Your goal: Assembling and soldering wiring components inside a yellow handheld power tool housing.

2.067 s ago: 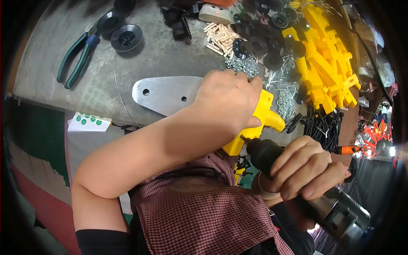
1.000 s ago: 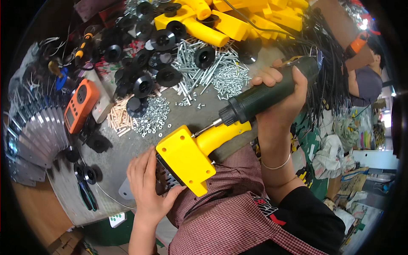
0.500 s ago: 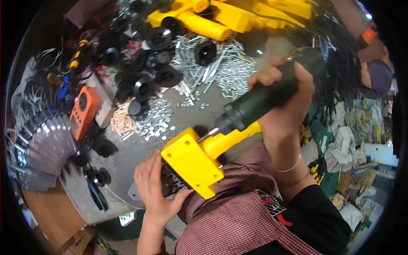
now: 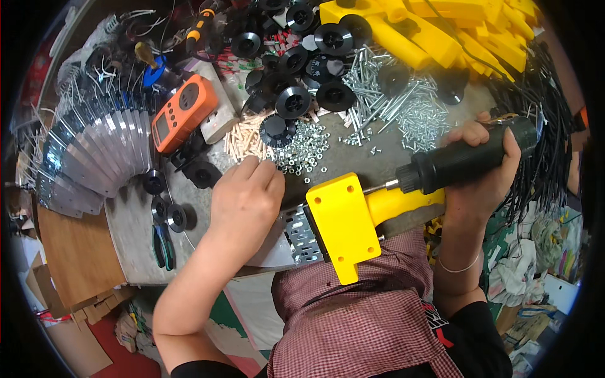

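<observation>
My right hand (image 4: 476, 189) is wrapped round a black power screwdriver (image 4: 466, 157), held level. The screwdriver's bit lies over a yellow plastic tool housing (image 4: 343, 223), whose handle runs to my right palm. A perforated metal plate (image 4: 302, 236) sticks out at the housing's left side, and a screw pokes out near its lower right. My left hand (image 4: 246, 201) is closed, fingers bent down at the near edge of a pile of small metal nuts (image 4: 305, 148). Its fingertips are hidden, so what they pinch cannot be seen.
Behind lie pale pegs (image 4: 246, 140), black dials (image 4: 293, 102), screws (image 4: 422, 113) and yellow housings (image 4: 435, 38). At left are an orange multimeter (image 4: 184, 113), fanned clear plastic pieces (image 4: 104, 148) and pliers (image 4: 162, 247). Black cables (image 4: 542, 126) hang at right.
My left hand has let go of the yellow housing and moved up to the nuts. The housing and screwdriver have turned slightly, still at my right hand. The view has shifted.
</observation>
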Motion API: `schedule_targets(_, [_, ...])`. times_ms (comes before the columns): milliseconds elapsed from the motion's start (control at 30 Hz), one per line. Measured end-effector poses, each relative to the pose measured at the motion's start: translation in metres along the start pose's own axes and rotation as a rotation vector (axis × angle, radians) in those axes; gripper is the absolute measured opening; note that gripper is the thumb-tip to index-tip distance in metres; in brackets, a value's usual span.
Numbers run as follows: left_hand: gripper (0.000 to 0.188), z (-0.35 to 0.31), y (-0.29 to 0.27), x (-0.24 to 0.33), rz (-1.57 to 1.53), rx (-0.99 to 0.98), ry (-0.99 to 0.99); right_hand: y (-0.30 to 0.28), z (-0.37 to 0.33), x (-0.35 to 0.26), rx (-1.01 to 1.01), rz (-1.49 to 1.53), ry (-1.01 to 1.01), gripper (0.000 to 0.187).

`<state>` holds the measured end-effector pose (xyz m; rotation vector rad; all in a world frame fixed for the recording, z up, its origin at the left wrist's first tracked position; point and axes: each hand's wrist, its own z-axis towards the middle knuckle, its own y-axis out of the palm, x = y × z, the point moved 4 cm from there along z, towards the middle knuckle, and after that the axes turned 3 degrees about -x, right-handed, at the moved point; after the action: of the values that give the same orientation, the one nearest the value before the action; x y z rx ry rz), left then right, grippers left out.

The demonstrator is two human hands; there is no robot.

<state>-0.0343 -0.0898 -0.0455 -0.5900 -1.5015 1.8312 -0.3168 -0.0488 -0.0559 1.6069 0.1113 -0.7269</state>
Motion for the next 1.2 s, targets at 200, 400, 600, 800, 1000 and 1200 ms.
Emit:
schedule_targets(200, [0.009, 0.011, -0.001, 0.002, 0.123, -0.111, 0.166, -0.002, 0.005, -0.001, -0.035, -0.005, 0.001, 0.034])
schedule_targets(400, [0.018, -0.026, -0.018, 0.006, -0.366, 0.222, -0.237, -0.008, 0.003, -0.003, -0.07, -0.002, -0.005, 0.033])
schedule_targets(600, [0.016, -0.047, 0.001, 0.034, -0.516, 0.459, -0.501, -0.01, 0.005, -0.008, -0.093, 0.03, -0.009, 0.033])
schedule_targets(800, [0.016, -0.049, 0.004, 0.035, -0.56, 0.464, -0.457, -0.013, -0.001, -0.009, -0.052, 0.129, 0.017, 0.033])
schedule_targets(1000, [0.017, -0.047, 0.004, 0.035, -0.572, 0.481, -0.459, -0.009, -0.003, -0.007, -0.021, 0.113, 0.017, 0.032])
schedule_targets(1200, [0.017, -0.049, 0.002, 0.037, -0.616, 0.444, -0.517, -0.009, -0.004, -0.003, 0.027, 0.079, 0.027, 0.031])
